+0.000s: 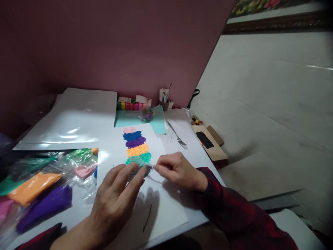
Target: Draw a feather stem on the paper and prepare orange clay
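Note:
On a white sheet (111, 149) runs a column of textured clay-like patches: pink (129, 130), dark blue (132, 135), purple (135, 142), orange (137, 150), green (140, 158) and grey (147, 171). The fingers of my left hand (114, 198) are stretched out, their tips resting on the grey patch and partly hiding it. At that patch's right edge my right hand (177, 170) is closed in a pinch; whatever lies between thumb and finger is too small to make out. A thin dark grey strand (147, 218) lies on the paper nearer to me.
A fork (178, 136) lies beyond my right hand. Bagged orange (36, 187) and purple (45, 208) clay lies at the left, below large glossy sheets (75, 111). Paint pots (131, 106) and a brush holder (165, 104) stand at the back. A box (210, 142) sits right of the table.

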Available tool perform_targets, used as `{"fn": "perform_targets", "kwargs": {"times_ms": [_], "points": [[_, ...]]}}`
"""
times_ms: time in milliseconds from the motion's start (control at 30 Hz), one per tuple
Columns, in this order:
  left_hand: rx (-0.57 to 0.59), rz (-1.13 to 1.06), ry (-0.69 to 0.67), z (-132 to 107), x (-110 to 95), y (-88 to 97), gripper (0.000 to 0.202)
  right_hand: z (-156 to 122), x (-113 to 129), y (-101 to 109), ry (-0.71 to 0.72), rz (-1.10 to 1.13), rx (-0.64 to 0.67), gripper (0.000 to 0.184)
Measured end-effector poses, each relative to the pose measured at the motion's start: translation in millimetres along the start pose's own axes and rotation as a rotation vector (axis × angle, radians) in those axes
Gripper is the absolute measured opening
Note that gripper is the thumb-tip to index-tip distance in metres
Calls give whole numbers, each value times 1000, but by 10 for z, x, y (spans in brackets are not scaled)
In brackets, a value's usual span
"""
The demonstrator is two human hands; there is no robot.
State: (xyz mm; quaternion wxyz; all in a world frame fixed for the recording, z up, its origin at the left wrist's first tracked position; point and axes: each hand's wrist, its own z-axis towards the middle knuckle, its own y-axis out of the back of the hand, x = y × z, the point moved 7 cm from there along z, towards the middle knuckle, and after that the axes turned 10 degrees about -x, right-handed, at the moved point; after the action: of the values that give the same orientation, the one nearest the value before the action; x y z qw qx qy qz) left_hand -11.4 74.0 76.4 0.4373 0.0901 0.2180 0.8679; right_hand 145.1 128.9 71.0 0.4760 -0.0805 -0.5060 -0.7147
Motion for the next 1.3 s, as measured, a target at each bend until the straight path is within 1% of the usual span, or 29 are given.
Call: {"fn": "perform_targets", "kwargs": {"times_ms": [67, 133, 167, 200, 233, 267, 333, 367, 433, 500, 533, 567, 633, 667, 733, 833, 967, 1167, 1300], "points": [[58, 28, -47, 3, -9, -54, 39, -75, 202, -60, 218, -94, 16, 27], [110, -21, -84, -16, -43, -100, 31, -158, 366, -99, 409, -196, 15, 27], [124, -69, -82, -24, -52, -111, 27, -186, 406, -100, 455, -210, 8, 26], [127, -118, -62, -26, -47, -112, 24, -196, 410, -84, 452, -191, -6, 25], [125, -156, -14, -20, -18, -111, 23, -187, 372, -50, 397, -148, -29, 22], [118, -181, 61, -9, 34, -106, 22, -164, 291, -10, 295, -100, -52, 19], [69, -222, 273, 21, 191, -82, 17, -122, 42, 29, 21, -33, -50, 13], [38, -258, 400, 29, 280, -72, 13, -118, -86, 15, -107, -17, -11, 11], [4, -362, 666, 7, 437, -98, 6, -135, -270, -67, -277, 18, 119, 11], [29, -462, 907, -62, 536, -186, 12, -155, -359, -152, -349, 59, 222, 12], [53, -495, 1014, -111, 566, -237, 14, -160, -384, -178, -365, 68, 241, 11], [70, -520, 1102, -160, 586, -283, 15, -163, -400, -196, -372, 67, 243, 10], [80, -542, 1210, -240, 606, -350, 19, -166, -410, -215, -357, 49, 223, 8], [88, -537, 1234, -270, 610, -377, 21, -167, -406, -221, -341, 39, 210, 8], [132, -508, 1240, -309, 604, -430, 22, -172, -396, -229, -312, 28, 194, 8], [201, -474, 1203, -328, 577, -494, 22, -174, -393, -234, -301, 36, 190, 9], [249, -455, 1149, -335, 543, -535, 22, -163, -392, -225, -298, 51, 185, 10], [270, -437, 1141, -399, 545, -557, 24, -163, -394, -228, -293, 55, 189, 10], [274, -439, 1138, -408, 538, -560, 22, -169, -397, -230, -294, 59, 195, 10]]}}
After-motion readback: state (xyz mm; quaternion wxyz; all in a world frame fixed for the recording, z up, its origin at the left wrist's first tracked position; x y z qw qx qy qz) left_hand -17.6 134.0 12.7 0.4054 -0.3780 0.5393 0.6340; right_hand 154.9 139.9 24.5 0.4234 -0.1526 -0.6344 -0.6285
